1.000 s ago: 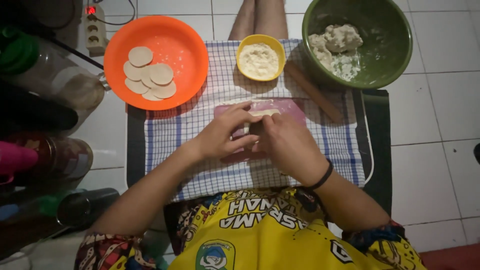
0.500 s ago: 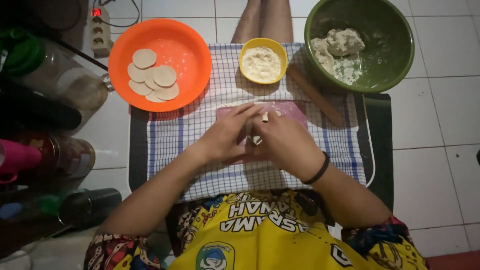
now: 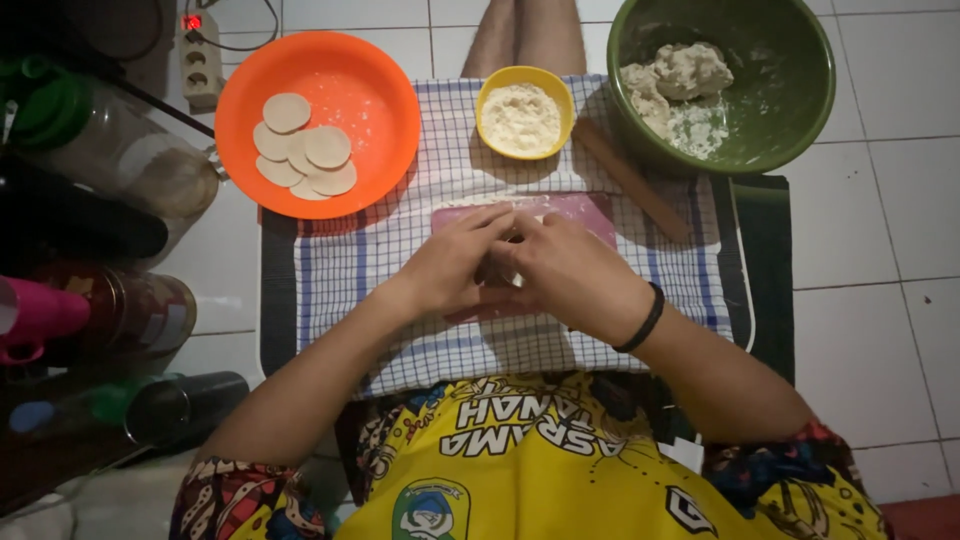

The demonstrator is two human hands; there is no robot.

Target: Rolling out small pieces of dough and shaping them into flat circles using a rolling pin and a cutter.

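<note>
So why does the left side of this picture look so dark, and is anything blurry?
Head view: light falls on the middle and right, so the orange plate, green bowl and checked cloth show clearly; the bottles at the left sit in deep shadow, soft and hard to make out. Both hands, left and right, look sharp.

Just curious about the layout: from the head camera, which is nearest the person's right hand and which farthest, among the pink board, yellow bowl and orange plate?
From the right hand:
1. Pink board, directly beneath it.
2. Yellow bowl, ahead, centre.
3. Orange plate, far left.
</note>
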